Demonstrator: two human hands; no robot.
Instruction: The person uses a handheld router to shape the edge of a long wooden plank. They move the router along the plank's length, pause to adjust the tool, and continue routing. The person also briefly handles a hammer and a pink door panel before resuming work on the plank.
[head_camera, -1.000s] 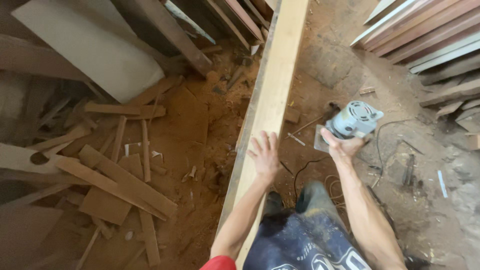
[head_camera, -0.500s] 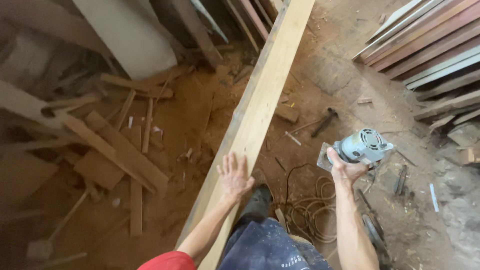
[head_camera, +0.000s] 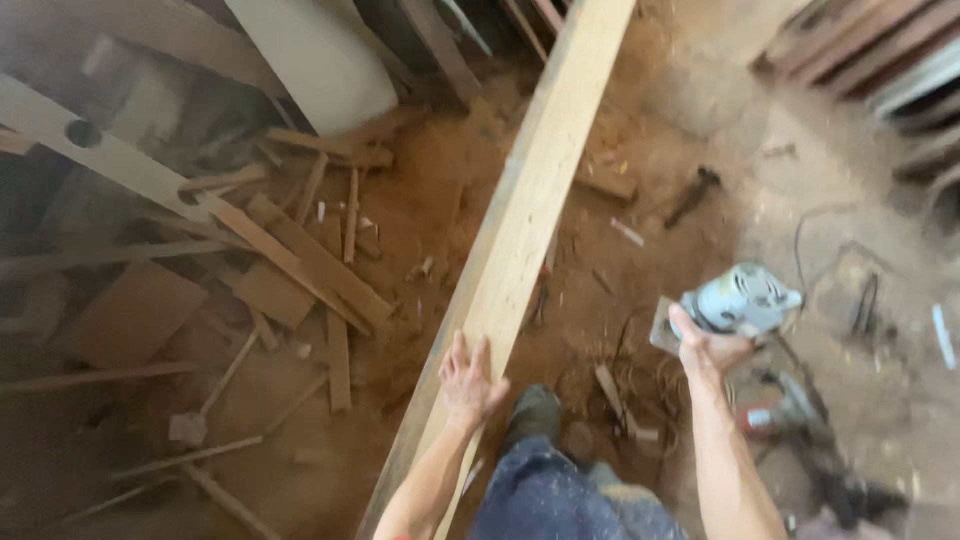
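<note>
A long pale wooden plank (head_camera: 535, 200) runs from the near centre of the view up to the far edge, leaning slightly rightward as it recedes. The left hand (head_camera: 468, 378) lies flat on the plank's near portion, fingers spread and palm down, not closed around it. The right hand (head_camera: 708, 348) is closed on a grey-blue handheld power tool (head_camera: 742, 298), held off to the right of the plank and apart from it; whether the tool touches anything beneath cannot be told. The person's leg in blue trousers (head_camera: 560, 495) and a dark shoe (head_camera: 535, 412) show just right of the plank's near end.

The floor (head_camera: 430, 190) beneath is covered in reddish-brown sawdust. Just near the right hand, a second power tool with a red band (head_camera: 785, 415) lies on the floor, and a tangle of dark cable (head_camera: 630, 375) sits between it and the shoe. A dark hammer (head_camera: 693, 195) lies on the floor further off, right of the plank.

To the left of the plank, scrap wood offcuts (head_camera: 300, 260) lie scattered in a loose heap. A pale board with a round hole (head_camera: 90, 140) slants across the far left. A large light panel (head_camera: 310, 60) leans at the far side. Stacked lumber (head_camera: 870, 60) occupies the far right corner.
</note>
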